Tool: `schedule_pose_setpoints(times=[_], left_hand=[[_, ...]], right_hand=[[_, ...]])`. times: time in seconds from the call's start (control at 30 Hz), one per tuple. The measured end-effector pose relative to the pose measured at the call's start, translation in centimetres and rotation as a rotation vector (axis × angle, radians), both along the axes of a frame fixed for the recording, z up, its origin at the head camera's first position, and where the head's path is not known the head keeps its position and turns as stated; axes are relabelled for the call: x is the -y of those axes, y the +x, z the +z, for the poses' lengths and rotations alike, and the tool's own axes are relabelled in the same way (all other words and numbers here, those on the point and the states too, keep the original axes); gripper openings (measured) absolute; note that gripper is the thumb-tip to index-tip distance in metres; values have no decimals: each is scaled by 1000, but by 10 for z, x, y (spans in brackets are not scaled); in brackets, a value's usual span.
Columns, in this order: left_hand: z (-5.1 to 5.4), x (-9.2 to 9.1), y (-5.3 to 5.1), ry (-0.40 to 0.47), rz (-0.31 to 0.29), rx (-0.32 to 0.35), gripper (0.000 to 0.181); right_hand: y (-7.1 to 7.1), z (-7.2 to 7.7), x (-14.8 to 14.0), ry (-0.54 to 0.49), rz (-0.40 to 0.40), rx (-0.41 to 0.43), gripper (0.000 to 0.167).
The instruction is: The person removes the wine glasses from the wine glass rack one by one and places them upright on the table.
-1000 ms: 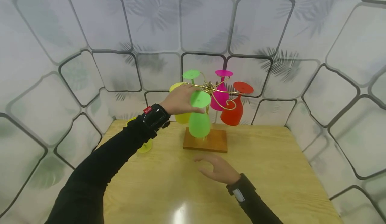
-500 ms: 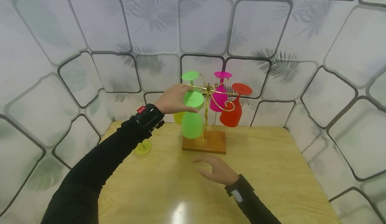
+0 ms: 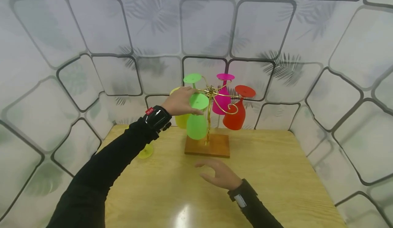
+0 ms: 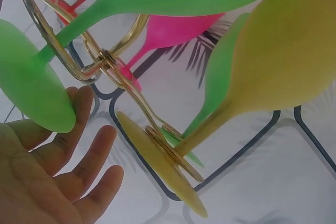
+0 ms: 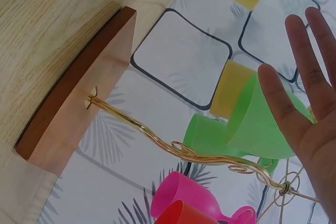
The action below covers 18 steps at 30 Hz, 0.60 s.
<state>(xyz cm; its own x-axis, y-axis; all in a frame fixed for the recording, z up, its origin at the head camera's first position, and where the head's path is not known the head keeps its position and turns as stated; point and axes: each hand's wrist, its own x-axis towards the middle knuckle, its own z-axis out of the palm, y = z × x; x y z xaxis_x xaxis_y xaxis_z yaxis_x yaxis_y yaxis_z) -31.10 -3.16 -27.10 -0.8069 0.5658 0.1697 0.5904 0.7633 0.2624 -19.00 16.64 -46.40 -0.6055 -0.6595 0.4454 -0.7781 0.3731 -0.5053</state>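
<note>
My left hand [image 3: 181, 101] holds a light green goblet [image 3: 197, 127] by its round foot, thumb and fingers at the rim. The goblet hangs upside down at the front left of a gold goblet rack [image 3: 210, 92]. In the left wrist view its stem passes beside a gold wire arm [image 4: 63, 56]; whether it rests there I cannot tell. Fingers touch the green foot [image 4: 37, 77]. My right hand [image 3: 219, 173] hovers in front of the rack's wooden base [image 3: 207, 146], fingers loosely bent and holding nothing. The right wrist view shows its spread fingers [image 5: 283, 100].
A second green goblet [image 3: 192, 78], a magenta goblet [image 3: 221, 104], a red goblet [image 3: 234, 117] and a yellow goblet [image 3: 182, 121] hang inverted on the rack. Another yellow goblet [image 3: 145, 152] stands on the wooden table [image 3: 276, 173], partly behind my left forearm. Patterned curtains surround the table.
The green goblet in my left hand swings left, away from the rack's post, then slightly back to the right. My right hand stays nearly still.
</note>
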Motion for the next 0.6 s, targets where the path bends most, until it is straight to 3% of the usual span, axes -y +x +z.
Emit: schedule_pose_setpoints(times=[0.33,0.6], left_hand=[[2,-13,-2,-20,-1,-25,81],[3,-25,-2,-52,0,-11,81]], right_hand=[[4,4,0,11,-28,62,31],[3,2,-1,5,-10,40,31]])
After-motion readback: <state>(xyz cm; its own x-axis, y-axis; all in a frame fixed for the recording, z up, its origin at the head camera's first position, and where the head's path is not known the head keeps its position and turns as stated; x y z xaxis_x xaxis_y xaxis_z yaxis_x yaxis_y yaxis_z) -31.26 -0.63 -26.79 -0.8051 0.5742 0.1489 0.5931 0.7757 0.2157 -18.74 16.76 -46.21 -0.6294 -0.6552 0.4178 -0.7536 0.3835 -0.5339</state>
